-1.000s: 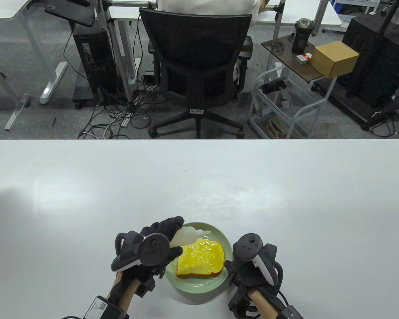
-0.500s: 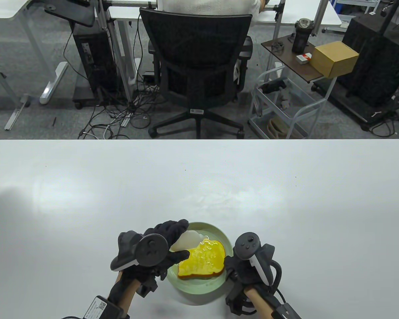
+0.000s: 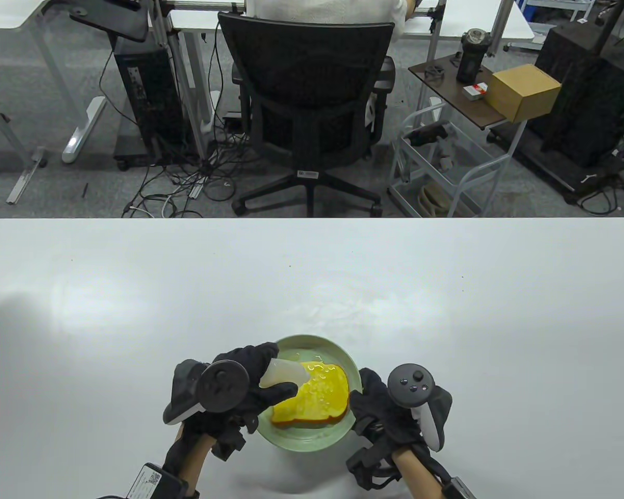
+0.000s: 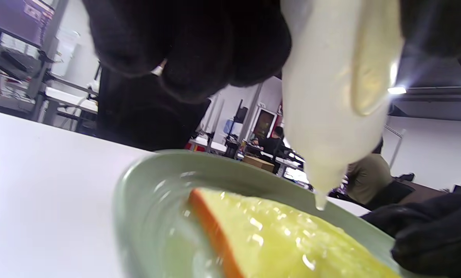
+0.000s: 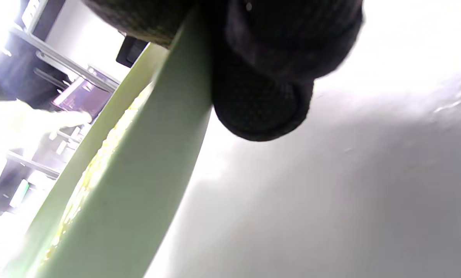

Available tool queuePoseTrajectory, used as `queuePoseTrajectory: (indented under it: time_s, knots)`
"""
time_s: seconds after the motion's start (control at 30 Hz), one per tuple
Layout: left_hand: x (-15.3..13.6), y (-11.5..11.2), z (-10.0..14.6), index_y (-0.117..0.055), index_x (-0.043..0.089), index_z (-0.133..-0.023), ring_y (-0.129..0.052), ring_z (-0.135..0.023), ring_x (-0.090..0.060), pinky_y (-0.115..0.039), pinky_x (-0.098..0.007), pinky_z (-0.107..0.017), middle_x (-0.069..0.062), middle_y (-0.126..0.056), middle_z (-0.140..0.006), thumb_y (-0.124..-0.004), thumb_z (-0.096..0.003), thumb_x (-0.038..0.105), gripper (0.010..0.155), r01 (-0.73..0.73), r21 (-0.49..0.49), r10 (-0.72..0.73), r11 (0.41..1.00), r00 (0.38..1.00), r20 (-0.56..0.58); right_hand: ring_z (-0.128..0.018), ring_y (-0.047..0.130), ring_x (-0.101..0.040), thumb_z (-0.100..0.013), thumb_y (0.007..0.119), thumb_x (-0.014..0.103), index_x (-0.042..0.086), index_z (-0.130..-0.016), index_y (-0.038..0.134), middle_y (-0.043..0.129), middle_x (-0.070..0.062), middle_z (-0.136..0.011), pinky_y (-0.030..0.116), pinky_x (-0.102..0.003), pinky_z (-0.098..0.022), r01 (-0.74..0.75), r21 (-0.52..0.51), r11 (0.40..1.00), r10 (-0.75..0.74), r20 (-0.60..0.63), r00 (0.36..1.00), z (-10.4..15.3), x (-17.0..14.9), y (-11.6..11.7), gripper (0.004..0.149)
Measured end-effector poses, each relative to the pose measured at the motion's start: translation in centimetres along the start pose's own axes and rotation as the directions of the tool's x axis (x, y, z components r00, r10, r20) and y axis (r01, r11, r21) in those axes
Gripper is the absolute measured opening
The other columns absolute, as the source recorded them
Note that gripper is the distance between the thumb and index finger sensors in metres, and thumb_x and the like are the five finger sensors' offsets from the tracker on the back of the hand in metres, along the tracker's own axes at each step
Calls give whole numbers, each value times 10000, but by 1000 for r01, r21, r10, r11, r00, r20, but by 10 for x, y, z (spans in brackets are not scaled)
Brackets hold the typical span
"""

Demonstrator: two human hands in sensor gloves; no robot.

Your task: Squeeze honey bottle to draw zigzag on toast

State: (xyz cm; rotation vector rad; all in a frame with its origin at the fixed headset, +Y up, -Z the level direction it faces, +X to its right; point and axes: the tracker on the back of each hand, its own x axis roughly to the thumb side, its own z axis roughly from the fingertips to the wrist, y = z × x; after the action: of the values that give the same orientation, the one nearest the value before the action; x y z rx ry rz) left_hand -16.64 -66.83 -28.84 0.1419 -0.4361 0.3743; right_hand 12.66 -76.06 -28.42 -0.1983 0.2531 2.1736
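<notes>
A slice of yellow toast point(image 3: 314, 396) with glossy honey lines lies on a pale green plate point(image 3: 301, 436) near the table's front edge. My left hand point(image 3: 255, 379) grips a translucent white honey bottle point(image 3: 283, 373), tilted with its nozzle over the toast's left part. In the left wrist view the bottle point(image 4: 334, 96) points down, its tip just above the toast point(image 4: 276, 239). My right hand point(image 3: 374, 403) holds the plate's right rim; in the right wrist view its fingers point(image 5: 261, 81) press on the plate edge point(image 5: 145, 173).
The white table point(image 3: 312, 291) stretches far beyond the plate. Behind the table stand a black office chair point(image 3: 312, 104), a wire cart point(image 3: 442, 171) and a side table with a cardboard box point(image 3: 522, 91).
The plate with the toast has shifted left and slightly away from me. The bottle moved left with it, over the toast's left part. My right hand moved forward and rotated at the plate's rim.
</notes>
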Motion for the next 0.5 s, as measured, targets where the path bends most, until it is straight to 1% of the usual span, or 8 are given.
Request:
queuePoseTrajectory:
  time_s: [0.07, 0.13, 0.37, 0.5]
  knots:
    - [-2, 2, 1, -799, 150, -921, -1002, -461, -150, -882, -431, -458, 22, -916, -675, -712, -320, 784, 878, -15, 37, 15, 999, 1000, -9, -391, 1067, -255, -446, 809, 286, 81, -976, 647, 977, -158, -669, 934, -270, -213, 52, 1, 999, -52, 0, 999, 2, 0, 2, 590]
    - [-4, 2, 2, -810, 148, -909, -1004, -448, -152, -882, -432, -446, 21, -921, -660, -709, -310, 791, 885, -37, 59, 38, 998, 999, -14, -386, 1068, -254, -444, 810, 290, 82, -970, 658, 981, -156, -662, 933, -269, -209, 34, -8, 999, -33, 16, 999, 5, 0, 3, 586]
    - [-4, 2, 2, -817, 152, -896, -1010, -440, -145, -887, -424, -437, 24, -925, -647, -710, -313, 792, 873, -17, 76, 18, 997, 1000, -20, -365, 1067, -251, -440, 810, 312, 84, -957, 683, 988, -163, -642, 926, -270, -195, -49, -43, 998, 51, 55, 997, 10, -3, 9, 579]
    - [-2, 1, 2, -817, 150, -891, -1013, -432, -138, -891, -417, -428, 20, -926, -640, -706, -319, 788, 864, -8, 87, 9, 996, 1000, -10, -351, 1070, -243, -440, 798, 317, 89, -951, 693, 992, -160, -629, 926, -267, -182, -46, -69, 997, 50, 67, 996, 14, -3, 8, 570]
